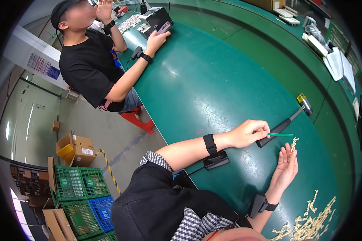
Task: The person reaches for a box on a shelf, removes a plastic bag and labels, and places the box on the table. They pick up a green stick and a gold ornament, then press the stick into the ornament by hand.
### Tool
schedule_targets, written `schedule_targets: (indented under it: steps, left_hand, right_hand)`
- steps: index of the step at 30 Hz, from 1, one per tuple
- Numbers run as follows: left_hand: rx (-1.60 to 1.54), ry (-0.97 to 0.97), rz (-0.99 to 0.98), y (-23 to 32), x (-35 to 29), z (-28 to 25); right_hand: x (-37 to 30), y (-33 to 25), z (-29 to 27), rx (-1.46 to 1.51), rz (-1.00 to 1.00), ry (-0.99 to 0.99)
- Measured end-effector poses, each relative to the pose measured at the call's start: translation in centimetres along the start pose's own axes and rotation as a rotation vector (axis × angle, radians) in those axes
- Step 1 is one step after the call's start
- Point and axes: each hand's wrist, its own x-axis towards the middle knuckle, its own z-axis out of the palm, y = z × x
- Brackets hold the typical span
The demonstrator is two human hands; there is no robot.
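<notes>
My left hand (250,133) pinches a thin green stick (280,135) that points right. The stick's tip is close to a small, pale wooden-looking cutout (293,145) shaped like lettering. That cutout stands up between the thumb and fingers of my right hand (284,165), whose palm is turned up. Whether stick and cutout touch, I cannot tell. Beneath the left hand lies a hammer (283,126) with a black grip and a yellow-faced head. A loose heap of similar pale cutouts (307,227) lies on the table nearer to me, below my right hand.
The green table (197,88) runs away to the upper left, where a co-worker (92,60) holds a phone (163,28) beside a black machine (156,19). White items (338,66) line the far side. Green crates (70,182) and a cardboard box (75,149) stand on the floor.
</notes>
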Motion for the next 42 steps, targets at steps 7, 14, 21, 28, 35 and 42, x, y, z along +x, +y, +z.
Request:
schedule_targets:
  steps: [7,14,21,28,35,42]
  left_hand:
    - [0.11,-0.005,-0.005,0.6,0.1,0.2]
    - [0.102,0.05,0.065,0.4,0.1,0.6]
    - [0.199,-0.079,-0.013,1.4,-0.1,-0.2]
    - [0.321,-0.067,-0.002,1.9,0.1,0.1]
    - [0.239,0.064,0.025,1.2,0.0,0.1]
    - [0.267,-0.108,0.016,1.9,-0.5,0.0]
  right_hand:
    - [-0.3,0.4,0.3,0.011,0.007,-0.117]
    - [-0.5,0.5,0.4,-0.025,0.077,-0.239]
    - [-0.5,1.3,-0.3,-0.135,0.041,-0.254]
    - [-0.6,1.3,0.3,-0.165,-0.044,-0.217]
    - [-0.8,1.0,2.1,-0.132,-0.079,-0.263]
    - [-0.5,1.9,0.9,-0.38,-0.169,-0.198]
